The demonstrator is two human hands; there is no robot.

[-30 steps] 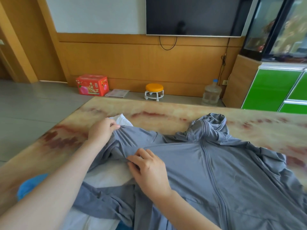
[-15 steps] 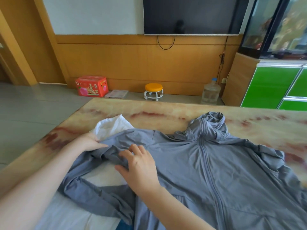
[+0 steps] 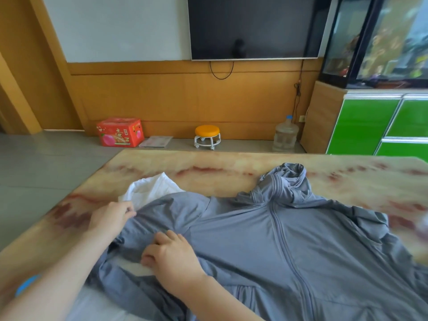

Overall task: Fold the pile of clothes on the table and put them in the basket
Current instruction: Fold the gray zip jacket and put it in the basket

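The red box (image 3: 120, 132) on the floor at 11 o'clock is closed. The clear jug (image 3: 285, 135) at 1 o'clock is capped, and its fill is unclear. A blue shape (image 3: 26, 284) at 8 o'clock, past the desk's (image 3: 208, 166) left edge, is too cut off to name. The hoodie (image 3: 278, 239) lies zip-up from centre to 4 o'clock, hood toward 12, over a white garment (image 3: 150, 188) that shows at 10. The left hand's (image 3: 111, 219) fingers pinch the hoodie's shoulder at 9. The right hand's (image 3: 174, 259) fingers curl round a bunched sleeve fold at 7. Bare desk runs along the far edge from 10 to 2.
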